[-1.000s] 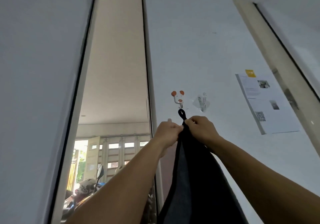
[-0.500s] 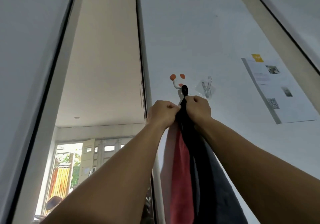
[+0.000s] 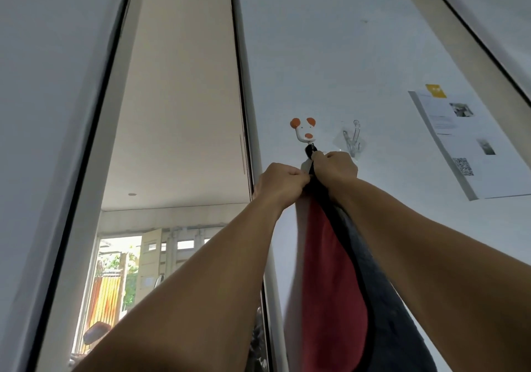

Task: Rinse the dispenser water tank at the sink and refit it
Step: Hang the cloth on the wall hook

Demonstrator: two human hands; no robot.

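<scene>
Side step, likely towel-hanging: left hand [image 3: 280,180] and right hand [image 3: 334,169] both pinch dark towel [image 3: 382,299] just below mouse hook [image 3: 303,130]; loop [image 3: 309,150] at hook; next: seat loop, let go; tank unseen

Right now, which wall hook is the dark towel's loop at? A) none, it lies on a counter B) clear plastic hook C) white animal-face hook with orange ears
C: the dark towel has its loop at the white animal-face hook, both hands gripping just below; the clear hook is bare.
</scene>
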